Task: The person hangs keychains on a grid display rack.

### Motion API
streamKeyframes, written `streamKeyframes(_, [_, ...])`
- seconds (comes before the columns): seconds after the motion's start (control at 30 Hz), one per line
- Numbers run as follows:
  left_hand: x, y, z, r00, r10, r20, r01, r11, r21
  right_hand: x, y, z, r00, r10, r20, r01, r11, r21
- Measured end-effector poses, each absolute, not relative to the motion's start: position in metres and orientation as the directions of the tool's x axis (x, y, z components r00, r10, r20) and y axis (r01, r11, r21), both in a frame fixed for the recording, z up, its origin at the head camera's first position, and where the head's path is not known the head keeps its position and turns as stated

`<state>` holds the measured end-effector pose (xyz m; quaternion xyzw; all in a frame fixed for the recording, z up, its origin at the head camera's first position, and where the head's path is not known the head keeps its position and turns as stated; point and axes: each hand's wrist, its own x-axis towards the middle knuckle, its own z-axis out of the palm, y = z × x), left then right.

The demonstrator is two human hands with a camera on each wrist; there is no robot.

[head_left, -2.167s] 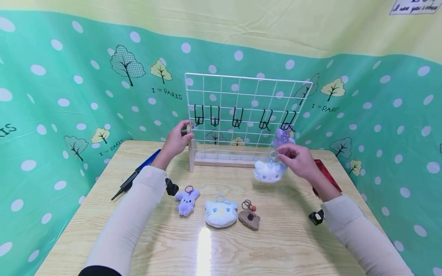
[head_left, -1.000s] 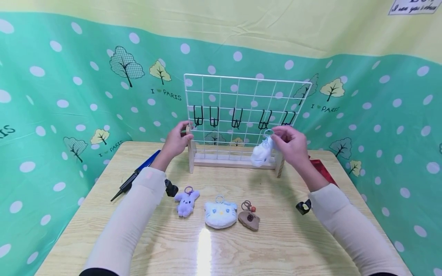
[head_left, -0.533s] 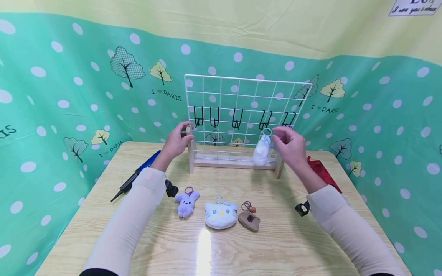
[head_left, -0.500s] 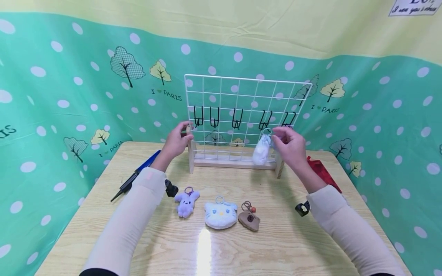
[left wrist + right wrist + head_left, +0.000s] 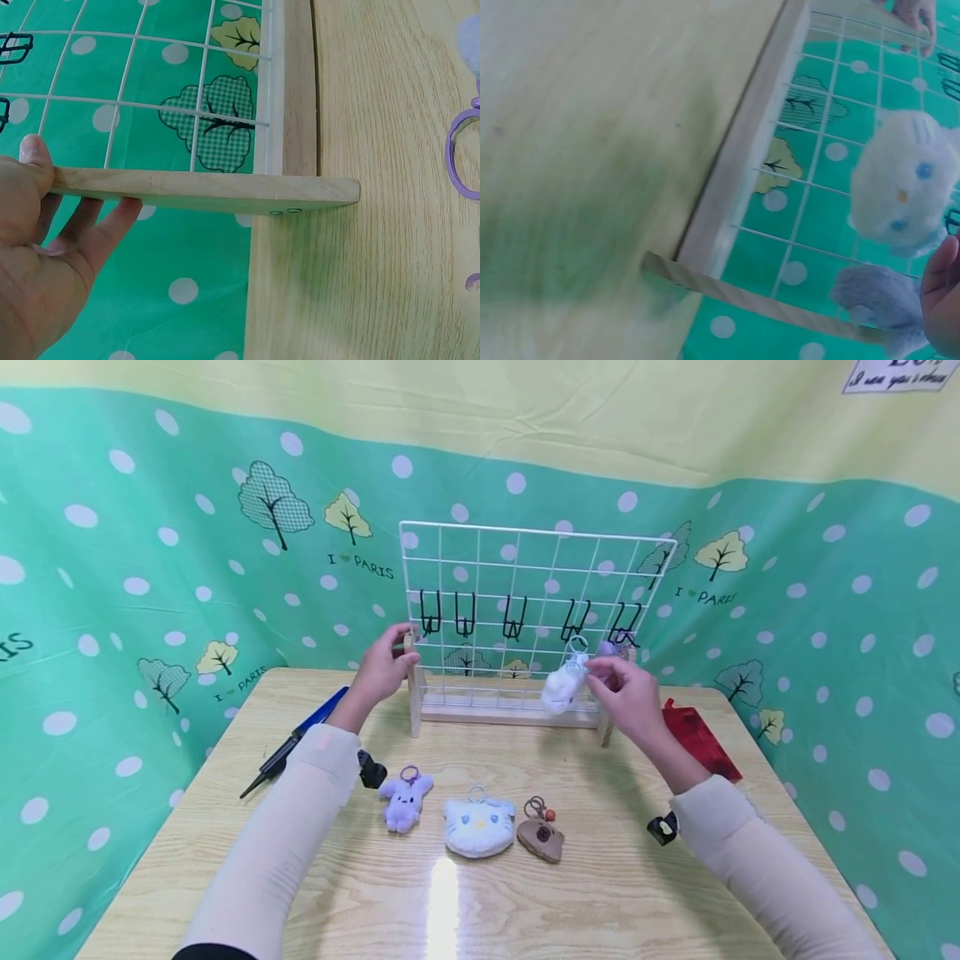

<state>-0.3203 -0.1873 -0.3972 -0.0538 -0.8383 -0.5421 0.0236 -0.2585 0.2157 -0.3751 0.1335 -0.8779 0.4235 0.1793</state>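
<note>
- White wire grid rack (image 5: 480, 713): could tip if the left hand (image 5: 384, 667), clamped on its pale wooden left post (image 5: 202, 186), loosens.
- White plush cat-face keychain (image 5: 558, 692): in front of the rack, between the hands, seemingly pinched by the right hand (image 5: 632, 696).
- Pale blue ring (image 5: 577, 637): may slip if not hooked, which I cannot tell.

Left hand (image 5: 385, 667) grips, thumb (image 5: 36, 154) facing fingers (image 5: 112, 225) — right hand (image 5: 628, 697) pinches, its fingers bent inward.

A red pouch (image 5: 701, 737) lies near the dotted green curtain (image 5: 480, 489).
</note>
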Motion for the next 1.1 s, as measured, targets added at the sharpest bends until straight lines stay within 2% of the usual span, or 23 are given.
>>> streamKeyframes(0.23, [-0.32,-0.186,-0.396,-0.995,0.054,0.084,0.099,0.408,0.908,-0.251,0.214,-0.394,-0.92,-0.173,0.352,-0.381,0.609,-0.696])
streamKeyframes(0.53, [-0.319,-0.186,-0.396,-0.995,0.055,0.081,0.097,0.41,0.907,-0.242,0.209,-0.42,-0.891,-0.379,0.249,-0.441,0.598,-0.669])
streamKeyframes(0.7, [-0.319,-0.186,-0.396,-0.995,0.058,0.079,0.096,0.405,0.909,-0.235,0.208,-0.433,-0.847,-0.508,0.158,-0.474,0.584,-0.66])
streamKeyframes(0.87, [-0.32,-0.186,-0.397,-0.995,0.056,0.081,0.096,0.41,0.907,-0.23,0.207,-0.444,-0.77,-0.632,0.093,-0.52,0.536,-0.665])
streamKeyframes(1.1, [-0.319,-0.187,-0.396,-0.994,0.06,0.091,0.108,0.403,0.909,-0.223,0.201,-0.45,-0.696,-0.718,-0.015,-0.556,0.552,-0.622])
